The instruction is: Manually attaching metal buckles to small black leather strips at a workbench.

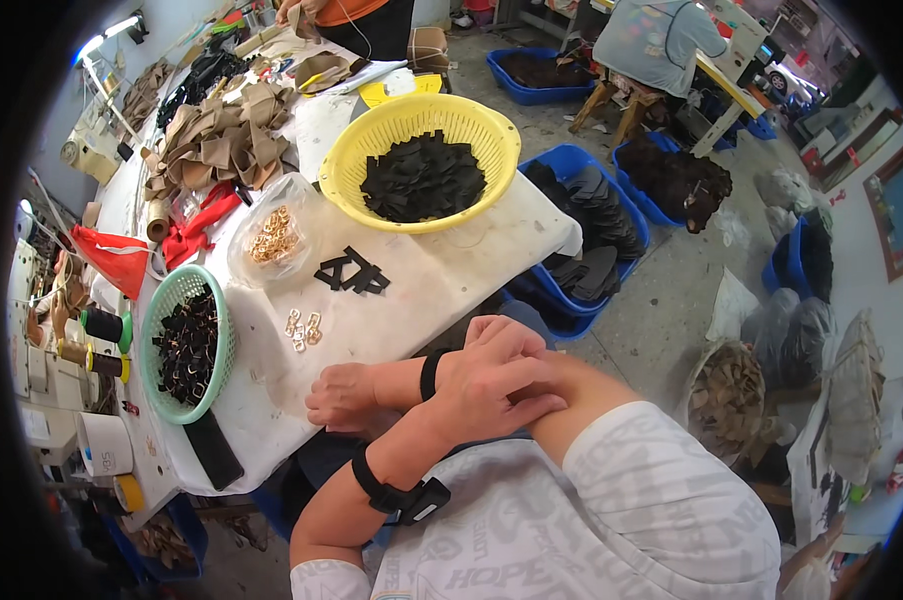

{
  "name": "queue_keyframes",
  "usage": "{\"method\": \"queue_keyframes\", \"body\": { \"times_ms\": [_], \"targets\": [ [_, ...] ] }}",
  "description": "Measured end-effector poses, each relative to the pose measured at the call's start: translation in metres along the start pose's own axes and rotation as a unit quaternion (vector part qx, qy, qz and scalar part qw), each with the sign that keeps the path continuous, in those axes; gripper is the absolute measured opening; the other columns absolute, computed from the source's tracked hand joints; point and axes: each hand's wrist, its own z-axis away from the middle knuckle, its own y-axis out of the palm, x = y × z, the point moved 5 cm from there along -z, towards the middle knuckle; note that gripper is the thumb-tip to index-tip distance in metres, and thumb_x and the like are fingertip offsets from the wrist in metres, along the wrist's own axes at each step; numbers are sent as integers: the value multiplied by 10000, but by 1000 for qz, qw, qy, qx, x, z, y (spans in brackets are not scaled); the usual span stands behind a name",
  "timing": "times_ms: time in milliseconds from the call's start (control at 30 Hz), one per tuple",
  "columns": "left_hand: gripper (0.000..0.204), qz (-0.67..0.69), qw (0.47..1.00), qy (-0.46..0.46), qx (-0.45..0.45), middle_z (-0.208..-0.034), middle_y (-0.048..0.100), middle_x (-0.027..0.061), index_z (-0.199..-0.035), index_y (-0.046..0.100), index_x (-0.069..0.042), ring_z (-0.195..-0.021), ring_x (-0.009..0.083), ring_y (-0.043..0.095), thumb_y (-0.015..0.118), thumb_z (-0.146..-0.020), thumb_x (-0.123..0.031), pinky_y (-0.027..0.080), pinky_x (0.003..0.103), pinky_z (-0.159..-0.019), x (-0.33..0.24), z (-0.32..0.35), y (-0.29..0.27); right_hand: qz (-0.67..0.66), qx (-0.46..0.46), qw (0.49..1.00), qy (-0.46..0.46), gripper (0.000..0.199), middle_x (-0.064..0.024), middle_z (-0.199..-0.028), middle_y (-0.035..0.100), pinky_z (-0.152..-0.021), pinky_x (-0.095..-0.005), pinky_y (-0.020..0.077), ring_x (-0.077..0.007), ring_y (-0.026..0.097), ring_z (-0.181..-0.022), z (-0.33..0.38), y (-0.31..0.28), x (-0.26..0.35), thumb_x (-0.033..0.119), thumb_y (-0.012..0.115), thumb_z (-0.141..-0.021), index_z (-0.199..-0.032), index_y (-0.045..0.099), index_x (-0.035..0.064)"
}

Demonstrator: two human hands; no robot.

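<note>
My left hand [496, 380] reaches across my body and rests on my right forearm [581, 395]; its bent fingers and thumb are apart and touch the skin. Beneath it, my right hand [341, 395] lies curled at the table's near edge. Its fingertips are turned under, so anything inside is hidden. Just beyond the right hand lie several small gold metal buckles [303, 328]. Farther back on the white cloth are black strap pieces [351, 272] and an open clear plastic bag [271, 240] of gold buckles.
A yellow basket [506, 150] holds black pieces; a green basket [226, 345] holds black pieces with metal bits. Brown pieces [221, 140] are heaped farther back. Blue tubs [636, 245] stand on the floor at right. Another person [356, 15] works across the table.
</note>
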Motion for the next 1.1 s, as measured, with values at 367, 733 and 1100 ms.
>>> {"method": "queue_keyframes", "body": {
  "times_ms": [367, 733, 1100],
  "targets": [
    [223, 21, 999, 8, 39, -887, 556, 28, -817, 687, -134, -841, 222, 560, 835, -665, -203, 395, 369, -803, 0, -4, 2, 11, 12, 1000, 13, 185, -70, -785, 612, -644, -420, 520, -280, 641, -754, 3, -7, 2, 291, 638, -816, -772, 588, 119],
    [177, 42, 998, 7, 44, -855, 556, 13, -811, 705, -151, -826, 219, 547, 822, -681, -178, 377, 362, -793, 0, -1, 3, 17, 13, 1000, 20, 192, -64, -779, 614, -654, -414, 520, -276, 648, -752, 0, -8, 3, 302, 640, -828, -776, 598, 122],
    [218, -27, 997, 61, -33, -733, 524, -43, -730, 684, -179, -690, 177, 520, 863, -607, -169, 370, 343, -705, -9, 5, -1, -26, 52, 998, 9, 184, -110, -818, 637, -692, -450, 525, -318, 651, -789, -3, 7, -5, 257, 612, -861, -809, 614, 80]
  ]
}}
